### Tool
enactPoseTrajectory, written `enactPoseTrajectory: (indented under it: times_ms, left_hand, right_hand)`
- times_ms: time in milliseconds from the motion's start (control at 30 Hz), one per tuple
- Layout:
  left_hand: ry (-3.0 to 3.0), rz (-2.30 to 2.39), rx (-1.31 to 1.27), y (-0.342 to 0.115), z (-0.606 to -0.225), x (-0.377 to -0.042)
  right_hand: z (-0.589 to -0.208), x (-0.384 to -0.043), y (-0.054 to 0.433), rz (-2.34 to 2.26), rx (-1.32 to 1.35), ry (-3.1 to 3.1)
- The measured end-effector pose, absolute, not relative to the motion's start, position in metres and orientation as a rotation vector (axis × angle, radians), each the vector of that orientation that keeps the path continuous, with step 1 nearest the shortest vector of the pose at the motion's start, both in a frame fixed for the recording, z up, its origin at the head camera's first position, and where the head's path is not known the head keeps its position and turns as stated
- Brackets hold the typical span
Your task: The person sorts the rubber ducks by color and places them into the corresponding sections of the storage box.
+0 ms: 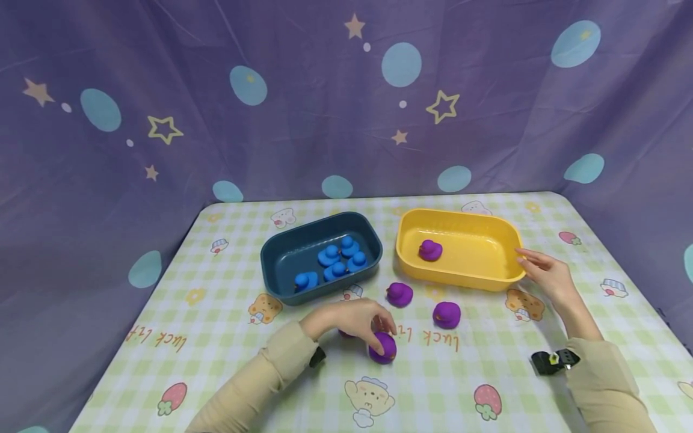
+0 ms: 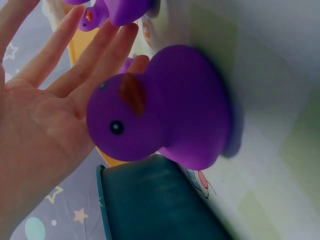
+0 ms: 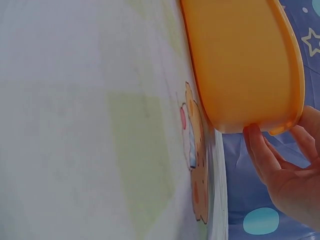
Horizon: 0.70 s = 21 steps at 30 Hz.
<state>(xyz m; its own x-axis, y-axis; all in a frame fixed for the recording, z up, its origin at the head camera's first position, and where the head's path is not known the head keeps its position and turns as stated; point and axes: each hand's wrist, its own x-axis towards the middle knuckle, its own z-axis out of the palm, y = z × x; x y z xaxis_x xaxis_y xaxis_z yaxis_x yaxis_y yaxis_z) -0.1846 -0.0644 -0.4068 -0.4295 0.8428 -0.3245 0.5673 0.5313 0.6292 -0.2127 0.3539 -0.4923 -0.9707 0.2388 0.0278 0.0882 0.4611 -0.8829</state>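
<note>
My left hand [image 1: 360,319] reaches over a purple duck [image 1: 383,350], thumb and fingers spread around it. In the left wrist view that duck is partly cut off near the fingertips. A second purple duck [image 2: 165,110] sits below the palm, mostly hidden from the head view. My right hand [image 1: 549,276] holds the right end of the yellow bin [image 1: 460,278], with fingers at its rim and against its outer wall. Inside the bin sits one purple duck [image 1: 431,250]. Two more purple ducks, one nearer the bins [image 1: 399,294] and one farther right [image 1: 447,315], stand on the table.
A dark teal bin [image 1: 287,255] with several blue ducks [image 1: 335,272] stands left of the yellow bin. The checked tablecloth [image 1: 422,391] covers the table. A purple patterned curtain [image 1: 303,138] hangs behind.
</note>
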Motion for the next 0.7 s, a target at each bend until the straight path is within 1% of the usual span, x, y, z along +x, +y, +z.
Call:
enactPoseTrajectory:
  times_ms: [267,433,700]
  left_hand:
    - [2.172,0.558,1.14,-0.066,-0.408,-0.182]
    - [2.163,0.569,1.158,-0.066,-0.411,-0.182]
    - [2.146,0.585,1.174,-0.067,-0.413,-0.181]
  right_hand:
    - [-0.487,-0.21,0.352,1.566,-0.298,-2.558]
    - [-0.46,-0.195,0.335,1.56,-0.295,-2.599]
    - [-0.443,-0.187,0.324,1.578,-0.317,-2.589]
